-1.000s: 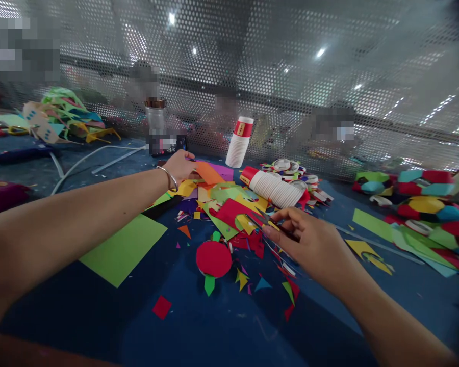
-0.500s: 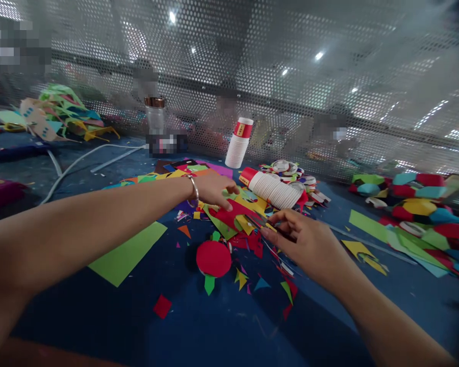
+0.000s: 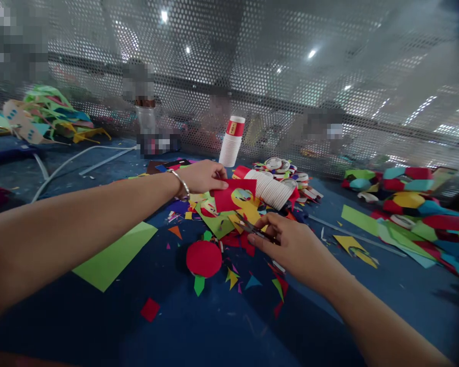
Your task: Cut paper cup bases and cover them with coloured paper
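My left hand [image 3: 203, 176], with a silver bangle at the wrist, pinches the edge of a red sheet of paper [image 3: 227, 198] that has a hole cut in it. The sheet is lifted above a pile of coloured scraps. My right hand [image 3: 285, 235] is closed around a pair of scissors [image 3: 258, 230], whose blades point left toward the pile. Below the hands, a red paper disc [image 3: 204, 259] with green paper pieces at its top and bottom lies on the blue table. Under the red sheet are yellow paper [image 3: 249, 209] and green paper [image 3: 217, 224].
One stack of paper cups [image 3: 231, 145] stands tilted at the back; another stack [image 3: 273, 189] lies on its side behind the scraps. A green sheet [image 3: 117, 257] lies under my left forearm. Coloured paper balls [image 3: 407, 181] sit at the right. Behind runs a perforated metal screen [image 3: 268, 76].
My left hand has taken hold of the red sheet and raised it, exposing its hole. My right hand still has the scissors. The view has shifted slightly to the right.
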Tool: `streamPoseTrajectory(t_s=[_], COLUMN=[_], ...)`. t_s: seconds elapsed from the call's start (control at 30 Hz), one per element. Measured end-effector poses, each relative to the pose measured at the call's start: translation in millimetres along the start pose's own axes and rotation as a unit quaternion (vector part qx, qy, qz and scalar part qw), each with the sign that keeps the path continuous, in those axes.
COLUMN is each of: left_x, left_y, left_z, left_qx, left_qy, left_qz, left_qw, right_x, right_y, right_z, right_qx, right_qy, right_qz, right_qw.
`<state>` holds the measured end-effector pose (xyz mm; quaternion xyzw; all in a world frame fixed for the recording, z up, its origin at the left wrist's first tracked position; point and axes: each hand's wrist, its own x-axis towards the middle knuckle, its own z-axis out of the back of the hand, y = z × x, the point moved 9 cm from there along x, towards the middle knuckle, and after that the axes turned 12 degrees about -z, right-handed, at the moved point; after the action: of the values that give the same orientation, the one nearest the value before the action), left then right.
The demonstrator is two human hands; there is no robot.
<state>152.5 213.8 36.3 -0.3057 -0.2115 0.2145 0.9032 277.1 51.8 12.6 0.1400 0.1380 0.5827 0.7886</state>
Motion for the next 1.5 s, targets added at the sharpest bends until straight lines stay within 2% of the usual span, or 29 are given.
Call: streamPoseTrajectory(t_s=[0.17,0.23,0.3,0.37,0.47,0.63,0.83,0.93,1.23,1.5], left_x=[-48.9,-67.8,-82.1,-89.6,-91.3,-91.8,-94.0,-94.2,-95.5,-94.8], left_y=[-5.2,-5.9,-5.2,-8.0,-18.7,-25.9,-19.6,-17.4,-26.6,-30.8], left_z=[15.4,16.8,10.6,0.0,-13.3,-25.7,-12.6,-6.5,-15.0,-22.1], left_qx=[-0.077,-0.143,-0.220,-0.276,-0.334,-0.377,-0.381,-0.390,-0.403,-0.394], left_qy=[-0.106,-0.161,-0.191,-0.190,-0.178,-0.163,-0.199,-0.209,-0.174,-0.143], left_qz=[0.040,0.067,0.104,0.127,0.115,0.112,0.104,0.098,0.103,0.087], left_qw=[0.991,0.974,0.951,0.933,0.918,0.905,0.897,0.891,0.892,0.904], right_x=[2.5,3.0,2.2,-0.2,-4.2,-7.5,-10.5,-9.9,-10.5,-14.3], right_y=[-2.0,-2.2,-0.7,4.0,14.2,21.3,10.0,5.9,10.2,15.7], right_z=[-2.9,-4.3,-4.2,-3.5,-2.9,-0.7,9.7,10.2,0.0,-7.0], right_qx=[0.084,0.139,0.202,0.263,0.323,0.331,0.349,0.365,0.419,0.436], right_qy=[0.015,0.023,0.028,0.036,0.046,0.030,-0.016,-0.018,0.035,0.083], right_qz=[0.004,0.008,0.012,0.019,0.029,0.023,0.000,-0.013,-0.041,-0.035], right_qw=[0.996,0.990,0.979,0.964,0.945,0.943,0.937,0.931,0.906,0.895])
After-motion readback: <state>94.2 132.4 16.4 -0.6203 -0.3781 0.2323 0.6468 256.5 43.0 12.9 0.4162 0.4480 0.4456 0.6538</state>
